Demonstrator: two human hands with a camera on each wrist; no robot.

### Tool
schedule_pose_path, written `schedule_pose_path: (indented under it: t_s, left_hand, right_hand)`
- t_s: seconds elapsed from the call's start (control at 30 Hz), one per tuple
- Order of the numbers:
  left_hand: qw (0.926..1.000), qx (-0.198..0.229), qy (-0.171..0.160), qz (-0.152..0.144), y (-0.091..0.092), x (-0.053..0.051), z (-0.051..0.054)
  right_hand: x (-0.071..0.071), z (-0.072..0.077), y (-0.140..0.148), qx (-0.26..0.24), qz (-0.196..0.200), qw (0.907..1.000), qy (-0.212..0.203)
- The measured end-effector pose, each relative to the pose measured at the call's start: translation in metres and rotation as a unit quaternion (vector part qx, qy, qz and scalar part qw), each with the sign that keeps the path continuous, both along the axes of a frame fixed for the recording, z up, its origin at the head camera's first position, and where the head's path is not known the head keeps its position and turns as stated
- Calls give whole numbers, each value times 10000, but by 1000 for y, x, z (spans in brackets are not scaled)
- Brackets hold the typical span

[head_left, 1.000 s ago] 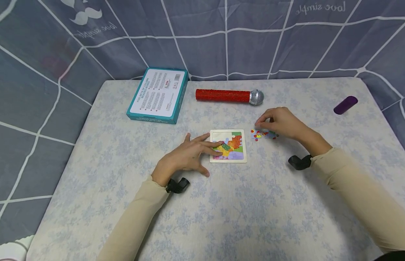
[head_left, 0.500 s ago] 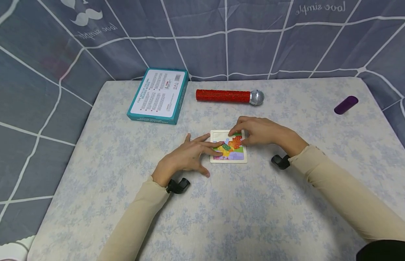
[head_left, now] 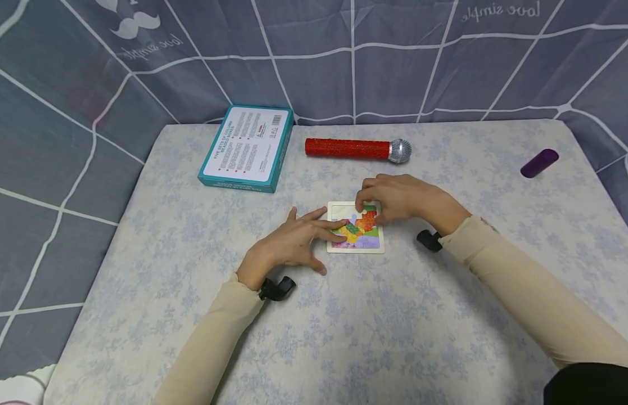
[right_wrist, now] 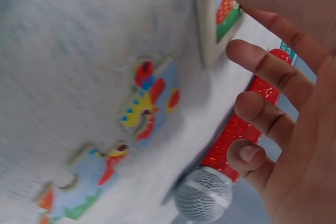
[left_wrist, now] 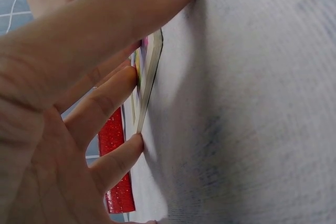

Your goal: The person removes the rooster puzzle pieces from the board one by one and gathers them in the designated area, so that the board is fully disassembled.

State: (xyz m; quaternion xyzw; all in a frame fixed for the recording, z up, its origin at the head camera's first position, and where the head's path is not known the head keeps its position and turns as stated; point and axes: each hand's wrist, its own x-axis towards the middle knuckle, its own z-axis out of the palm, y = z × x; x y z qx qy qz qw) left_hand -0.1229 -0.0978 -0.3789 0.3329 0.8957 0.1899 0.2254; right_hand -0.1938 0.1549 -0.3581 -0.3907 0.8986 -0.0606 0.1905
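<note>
A small square jigsaw puzzle point(head_left: 368, 242) in a white frame lies on the table, its picture showing an orange and yellow bird. My left hand point(head_left: 288, 239) rests at its left side with fingers spread; two fingertips lie on the picture and another touches the frame's edge in the left wrist view. My right hand point(head_left: 400, 197) reaches over the upper right corner with bent fingers, thumb by the right edge. Whether it pinches a piece is hidden. Two loose puzzle pieces lie near it, one with yellow and red point(right_wrist: 152, 100), one blue and green point(right_wrist: 84, 182).
Behind the puzzle lies a red glittery microphone point(head_left: 356, 149) with a silver head. A teal and white box point(head_left: 247, 149) is at the back left, and a dark purple cylinder point(head_left: 539, 163) at the far right. A grey grid-patterned curtain point(head_left: 319, 84) hangs behind the table.
My right hand has moved left from the loose pieces to the puzzle's upper right corner, then shifted slightly there. The left hand has stayed in place.
</note>
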Motion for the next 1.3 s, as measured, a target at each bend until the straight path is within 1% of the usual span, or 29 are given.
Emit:
schedule_pose_path:
  t_s: [0.2, 0.27, 0.33, 0.43, 0.53, 0.63, 0.73, 0.8, 0.9, 1.07, 1.1, 1.2, 1.3]
  left_hand:
    - [10000, 7, -20, -4, 0, 0, 0]
    - [10000, -4, -13, -2, 1, 0, 0]
    - [10000, -18, -10, -9, 1, 0, 0]
    - [10000, -49, -29, -1, 2, 0, 0]
    - [10000, -56, -52, 20, 2, 1, 0]
    - [10000, -50, -59, 22, 2, 1, 1]
    - [10000, -42, -46, 8, 2, 1, 1]
    - [10000, -47, -30, 8, 1, 1, 1]
    - [10000, -41, -10, 13, 1, 1, 1]
    - [10000, -11, -31, 21, 0, 0, 1]
    - [10000, -4, -44, 28, 0, 0, 1]
    - [10000, -9, -80, 50, 0, 0, 1]
    - [9999, 2, -101, 50, 1, 0, 1]
  right_hand:
    - [-4, 5, -8, 390, 191, 9991, -18]
    - [-5, 6, -9, 445, 253, 9987, -26]
    - [-5, 6, -10, 393, 263, 9989, -69]
    - [-4, 3, -7, 133, -7, 9994, -306]
    - [-2, -1, -2, -300, -395, 9967, -643]
    - [-1, -5, 4, -891, -583, 9897, -952]
    - [-1, -9, 9, -1467, -617, 9787, -1294]
    - [-1, -10, 12, -1736, -654, 9717, -1464]
    - [-1, -13, 15, -1944, -843, 9648, -1558]
    - [-1, -16, 18, -2149, -1167, 9591, -1427]
    - [-1, -16, 19, -2215, -1223, 9568, -1434]
    - [-3, -16, 22, -2409, -1383, 9487, -1511]
    - [-3, -13, 27, -2608, -1585, 9358, -1763]
